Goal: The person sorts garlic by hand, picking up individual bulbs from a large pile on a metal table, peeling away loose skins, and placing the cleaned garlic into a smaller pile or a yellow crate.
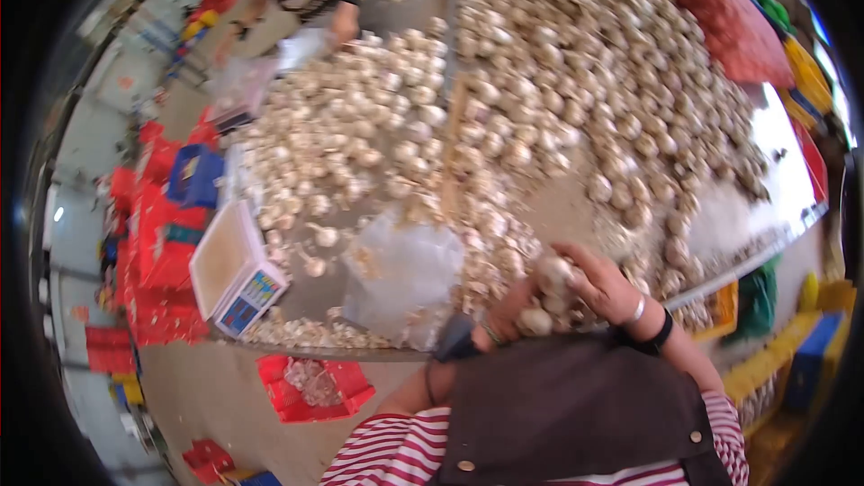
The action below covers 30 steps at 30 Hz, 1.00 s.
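Note:
Close to my body at the table's near edge, my left hand [509,310] and my right hand [610,292] are cupped together around garlic bulbs [554,274]. The fingers of my right hand curl over the bulbs from the right side. My left hand closes on them from the left, its fingers partly hidden. A paler garlic bulb [535,322] shows low between both palms. Just left of my hands, a clear plastic bag [405,272] lies flat on the table among garlic scraps.
A large heap of garlic [585,63] covers the right side, beyond a wooden strip [453,144]. Cleaner bulbs [333,117] spread left. A scale [236,270] stands at the left edge, above a red crate [315,387]. Across the table, a co-worker's hand [344,25] touches garlic.

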{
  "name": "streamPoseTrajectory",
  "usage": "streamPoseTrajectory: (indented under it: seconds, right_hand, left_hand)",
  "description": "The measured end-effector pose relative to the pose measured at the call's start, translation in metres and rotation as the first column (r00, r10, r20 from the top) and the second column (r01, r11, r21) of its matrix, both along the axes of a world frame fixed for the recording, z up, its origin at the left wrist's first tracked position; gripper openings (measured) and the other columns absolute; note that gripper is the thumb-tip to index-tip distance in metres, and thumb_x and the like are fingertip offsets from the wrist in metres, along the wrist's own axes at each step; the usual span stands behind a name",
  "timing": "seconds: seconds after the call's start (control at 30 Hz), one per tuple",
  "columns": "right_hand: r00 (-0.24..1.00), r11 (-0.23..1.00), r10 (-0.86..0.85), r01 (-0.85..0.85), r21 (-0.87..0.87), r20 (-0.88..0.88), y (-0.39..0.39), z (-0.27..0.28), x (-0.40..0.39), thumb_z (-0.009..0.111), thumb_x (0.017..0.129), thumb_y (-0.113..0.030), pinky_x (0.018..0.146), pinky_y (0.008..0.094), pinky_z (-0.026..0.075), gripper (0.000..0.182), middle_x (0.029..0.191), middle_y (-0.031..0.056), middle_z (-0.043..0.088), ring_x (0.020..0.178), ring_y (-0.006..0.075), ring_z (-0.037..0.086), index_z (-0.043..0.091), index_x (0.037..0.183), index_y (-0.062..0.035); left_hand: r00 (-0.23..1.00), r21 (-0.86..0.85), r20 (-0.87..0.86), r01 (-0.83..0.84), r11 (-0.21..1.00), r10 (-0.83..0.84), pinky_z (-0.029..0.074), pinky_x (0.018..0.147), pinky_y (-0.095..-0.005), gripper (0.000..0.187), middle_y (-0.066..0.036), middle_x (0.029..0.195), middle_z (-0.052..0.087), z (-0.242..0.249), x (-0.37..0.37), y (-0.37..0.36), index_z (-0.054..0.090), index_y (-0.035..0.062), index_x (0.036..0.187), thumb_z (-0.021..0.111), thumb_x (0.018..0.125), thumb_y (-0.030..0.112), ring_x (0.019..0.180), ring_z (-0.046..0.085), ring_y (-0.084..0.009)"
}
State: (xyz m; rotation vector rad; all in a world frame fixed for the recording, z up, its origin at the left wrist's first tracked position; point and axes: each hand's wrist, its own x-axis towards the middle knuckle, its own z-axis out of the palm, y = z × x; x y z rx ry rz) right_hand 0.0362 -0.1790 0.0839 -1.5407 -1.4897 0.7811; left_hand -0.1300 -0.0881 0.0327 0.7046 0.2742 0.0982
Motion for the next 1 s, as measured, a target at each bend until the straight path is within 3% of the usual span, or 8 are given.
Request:
streamPoseTrajectory:
  seconds: [0.07,0.13,0.77,0.8,0.87,0.93,0.97,1.0]
  right_hand:
    - [0.998,0.997,0.027,-0.032,-0.077,-0.062,-0.004,-0.008,0.005,0.046,0.099,-0.031,0.092,0.042,0.046,0.043,0.113,0.0219,0.06,0.105,0.0383,0.058,0.048,0.132,-0.0016]
    - [0.982,0.988,-0.05,0.021,-0.155,-0.183,-0.008,-0.002,0.001,0.046,0.1,-0.03,0.09,0.0398,0.047,0.042,0.111,0.0211,0.062,0.102,0.037,0.061,0.05,0.131,-0.0015]
    - [0.959,0.891,-0.272,0.281,-0.357,0.078,-0.056,-0.022,0.026,0.064,0.087,-0.011,0.078,0.0368,0.052,0.027,0.099,0.0169,0.065,0.089,0.0303,0.065,0.062,0.114,-0.0047]
    - [0.941,0.883,-0.31,0.339,-0.325,0.139,-0.067,-0.027,0.035,0.066,0.086,-0.01,0.078,0.0367,0.052,0.027,0.097,0.0163,0.066,0.088,0.0302,0.065,0.063,0.112,-0.0047]
    - [0.893,0.836,-0.421,0.449,-0.316,0.158,-0.082,-0.022,0.055,0.069,0.083,-0.009,0.077,0.0356,0.053,0.029,0.098,0.0155,0.067,0.088,0.0296,0.066,0.064,0.111,-0.0049]
    - [0.835,0.751,-0.508,0.549,-0.365,0.21,-0.094,-0.023,0.074,0.071,0.082,-0.011,0.078,0.0362,0.053,0.03,0.1,0.0153,0.067,0.089,0.0308,0.066,0.065,0.11,-0.005]
    - [0.832,0.75,-0.469,0.552,-0.364,0.297,-0.096,-0.02,0.082,0.07,0.082,-0.011,0.078,0.0376,0.052,0.031,0.099,0.0158,0.066,0.089,0.0324,0.065,0.064,0.111,-0.0052]
    - [0.821,0.749,-0.425,0.556,-0.361,0.382,-0.095,-0.018,0.089,0.069,0.082,-0.012,0.078,0.039,0.052,0.032,0.099,0.0163,0.066,0.089,0.0339,0.064,0.063,0.112,-0.0054]
  left_hand:
    - [0.993,0.377,0.1,-0.092,0.921,0.058,0.061,0.071,-0.0335,0.055,-0.012,0.116,0.063,0.017,0.002,0.011,0.05,0.0075,0.13,0.037,0.1,0.051,0.094,0.068,-0.0237]
    - [0.985,-0.497,0.01,0.157,0.853,-0.175,0.061,0.071,-0.0346,0.06,-0.015,0.117,0.063,-0.021,0.001,0.024,0.05,0.0088,0.13,0.035,0.098,0.058,0.095,0.068,-0.0257]
    - [0.969,-0.84,-0.175,-0.24,0.487,0.175,0.057,0.072,-0.0372,0.032,-0.015,0.099,0.055,-0.013,0.004,0.119,0.055,0.0034,0.105,0.062,0.088,0.029,0.084,0.059,-0.0245]
    - [0.922,-0.216,-0.107,-0.387,0.896,0.372,0.058,0.072,-0.0314,0.028,-0.009,0.094,0.057,0.003,-0.002,0.145,0.055,0.004,0.101,0.062,0.089,0.028,0.084,0.06,-0.0185]
    - [0.87,-0.708,-0.011,-0.354,0.611,0.492,0.057,0.082,-0.0355,0.03,-0.016,0.103,0.058,0.016,-0.022,0.234,0.054,0.0032,0.105,0.064,0.087,0.024,0.095,0.059,-0.0254]
    - [0.657,0.022,0.076,-0.753,0.658,0.75,0.049,0.095,-0.0482,0.045,-0.016,0.131,0.05,0.023,-0.06,0.312,0.047,0.0025,0.124,0.061,0.088,0.027,0.11,0.054,-0.0359]
    - [0.429,0.583,0.041,-0.744,0.327,0.903,0.041,0.102,-0.0537,0.052,-0.016,0.138,0.044,0.033,-0.062,0.314,0.043,0.0044,0.132,0.055,0.091,0.034,0.115,0.052,-0.0343]
    - [0.429,0.59,0.038,-0.739,0.326,0.903,0.041,0.102,-0.0537,0.052,-0.016,0.138,0.044,0.043,-0.058,0.31,0.043,0.0044,0.132,0.055,0.091,0.034,0.115,0.052,-0.0343]
